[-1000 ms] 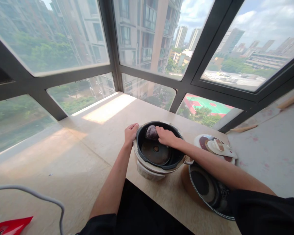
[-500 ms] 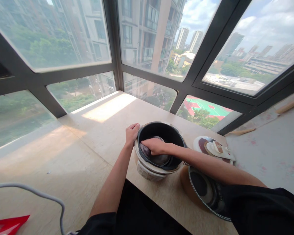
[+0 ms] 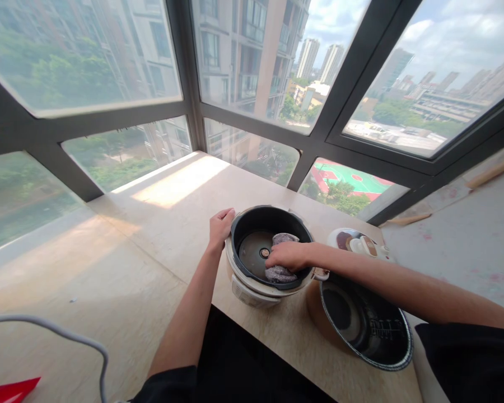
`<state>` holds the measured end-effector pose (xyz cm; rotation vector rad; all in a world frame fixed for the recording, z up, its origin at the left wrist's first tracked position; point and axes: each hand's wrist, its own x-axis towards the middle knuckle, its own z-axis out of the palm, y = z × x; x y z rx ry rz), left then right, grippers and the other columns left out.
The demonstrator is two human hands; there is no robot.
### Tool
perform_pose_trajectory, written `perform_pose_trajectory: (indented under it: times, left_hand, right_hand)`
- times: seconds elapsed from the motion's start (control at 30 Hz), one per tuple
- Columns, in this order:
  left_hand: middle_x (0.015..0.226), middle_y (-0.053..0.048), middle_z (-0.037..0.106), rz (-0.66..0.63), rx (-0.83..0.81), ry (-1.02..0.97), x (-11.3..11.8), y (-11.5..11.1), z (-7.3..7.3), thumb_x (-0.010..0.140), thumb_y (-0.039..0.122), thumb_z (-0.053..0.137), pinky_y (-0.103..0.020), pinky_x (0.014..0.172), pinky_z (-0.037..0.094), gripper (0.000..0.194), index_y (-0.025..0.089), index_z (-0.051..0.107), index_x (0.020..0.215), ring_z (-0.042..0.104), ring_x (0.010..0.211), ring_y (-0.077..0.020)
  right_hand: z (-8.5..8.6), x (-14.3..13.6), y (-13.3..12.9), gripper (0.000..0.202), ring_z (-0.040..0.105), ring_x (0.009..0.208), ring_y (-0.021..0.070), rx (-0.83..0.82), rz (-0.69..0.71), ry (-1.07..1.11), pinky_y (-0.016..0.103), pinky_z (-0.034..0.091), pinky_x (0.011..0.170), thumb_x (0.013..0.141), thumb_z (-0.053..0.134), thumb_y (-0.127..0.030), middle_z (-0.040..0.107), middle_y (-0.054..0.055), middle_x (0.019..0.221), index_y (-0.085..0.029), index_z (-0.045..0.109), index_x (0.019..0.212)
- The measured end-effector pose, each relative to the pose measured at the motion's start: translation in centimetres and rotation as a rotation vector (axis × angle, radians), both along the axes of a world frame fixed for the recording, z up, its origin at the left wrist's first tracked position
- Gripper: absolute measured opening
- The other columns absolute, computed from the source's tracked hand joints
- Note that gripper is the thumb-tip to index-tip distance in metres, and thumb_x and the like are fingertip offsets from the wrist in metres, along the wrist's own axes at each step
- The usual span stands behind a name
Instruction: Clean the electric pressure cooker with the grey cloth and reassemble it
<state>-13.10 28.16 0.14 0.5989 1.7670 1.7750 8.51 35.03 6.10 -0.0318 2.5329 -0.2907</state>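
Observation:
A white electric pressure cooker body with a black inside stands on the stone-like ledge, its lid off. My left hand is closed on its left rim. Inside the cooker, my right hand presses a grey-purple cloth against the floor and right side; the cloth shows on both sides of my fingers. At the middle of the cooker's floor a small round sensor is visible. The removed inner pot, dark with marked lines inside, lies tilted beside the cooker, under my right forearm.
The cooker's lid lies behind the inner pot, by the patterned wall. A grey cable curves over the ledge at left, near a red packet. Framed windows enclose the ledge's far sides.
My right hand has moved the cloth from the cooker's left inner side to its right side, uncovering the round sensor. My left hand stays on the rim. The view has shifted slightly.

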Motion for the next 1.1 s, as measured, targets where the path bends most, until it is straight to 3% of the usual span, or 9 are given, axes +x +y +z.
perform_pose_trajectory:
  times: [0.1,0.27,0.5,0.57,0.67,0.73,0.8,0.93,1.1]
  left_hand:
    - [0.103,-0.009,0.078,-0.003,0.013,-0.001,0.0,0.0,0.1,0.078,0.034,0.071,-0.034,0.096,0.052,0.029,0.013,0.079,0.096,0.07,0.102,-0.0248]
    - [0.103,-0.009,0.078,0.009,0.007,-0.007,0.2,-0.1,0.4,0.078,0.031,0.07,-0.033,0.095,0.052,0.027,0.012,0.079,0.094,0.07,0.105,-0.0253]
    - [0.102,-0.008,0.079,0.026,0.003,-0.015,0.1,0.0,0.2,0.078,0.033,0.071,-0.034,0.095,0.052,0.029,0.012,0.079,0.097,0.07,0.103,-0.0246]
    - [0.103,-0.009,0.078,0.028,0.008,-0.014,0.1,0.1,0.0,0.078,0.033,0.072,-0.034,0.096,0.052,0.029,0.012,0.079,0.097,0.07,0.103,-0.0245]
    - [0.102,-0.01,0.078,0.024,0.033,-0.041,0.1,0.1,0.0,0.077,0.033,0.072,-0.035,0.095,0.053,0.029,0.011,0.079,0.096,0.071,0.101,-0.0248]
    - [0.102,-0.011,0.078,0.022,0.048,-0.058,0.2,0.1,-0.1,0.077,0.033,0.071,-0.036,0.094,0.053,0.03,0.011,0.079,0.096,0.071,0.1,-0.0254]
    - [0.103,-0.012,0.078,0.027,0.055,-0.055,0.2,0.1,-0.1,0.077,0.032,0.072,-0.037,0.095,0.053,0.029,0.011,0.079,0.096,0.071,0.101,-0.026]
    - [0.106,-0.013,0.078,0.024,0.047,-0.03,0.1,0.1,-0.3,0.079,0.03,0.071,-0.038,0.098,0.052,0.029,0.01,0.079,0.098,0.071,0.104,-0.0264]
    - [0.108,-0.013,0.077,-0.002,0.035,-0.039,0.0,0.1,-0.3,0.079,0.03,0.071,-0.038,0.099,0.052,0.03,0.01,0.079,0.101,0.071,0.105,-0.026]
  right_hand:
    - [0.2,1.0,0.3,0.051,0.067,0.096,0.0265,0.039,-0.133,-0.029,0.032,0.045,0.08,0.066,0.064,0.0,0.074,0.007,0.1,-0.023,0.072,0.11]
    - [0.2,1.3,0.6,0.059,0.068,0.102,0.03,0.091,-0.069,0.031,0.034,0.047,0.079,0.072,0.064,-0.003,0.072,0.014,0.113,-0.016,0.059,0.129]
    - [-0.6,-1.9,2.6,0.053,0.065,0.109,0.0286,0.218,-0.368,0.276,0.035,0.05,0.083,0.087,0.062,-0.018,0.061,0.016,0.131,-0.013,0.047,0.138]
    - [-1.4,-3.1,2.5,0.061,0.061,0.113,0.028,0.271,-0.355,0.382,0.036,0.051,0.085,0.091,0.062,-0.023,0.057,0.017,0.133,-0.012,0.04,0.147]
    - [-2.6,-4.4,1.9,0.06,0.059,0.108,0.0269,0.38,-0.16,0.433,0.037,0.051,0.08,0.097,0.052,-0.02,0.055,0.017,0.136,-0.017,0.034,0.154]
    - [-2.9,-4.8,1.4,0.053,0.059,0.103,0.0267,0.437,-0.021,0.408,0.037,0.05,0.074,0.102,0.039,-0.017,0.056,0.017,0.138,-0.022,0.037,0.155]
    - [-2.9,-5.1,1.0,0.049,0.059,0.105,0.0285,0.473,0.004,0.366,0.039,0.05,0.073,0.104,0.031,-0.016,0.059,0.018,0.135,-0.021,0.043,0.152]
    - [-2.0,-5.6,0.9,0.037,0.06,0.114,0.0318,0.531,-0.269,0.187,0.041,0.051,0.082,0.099,0.043,-0.016,0.066,0.021,0.124,-0.014,0.065,0.13]
    - [-1.5,-6.8,1.8,0.023,0.072,0.095,0.0333,0.546,-0.478,-0.032,0.043,0.055,0.079,0.084,0.066,-0.017,0.074,0.023,0.105,-0.009,0.077,0.103]
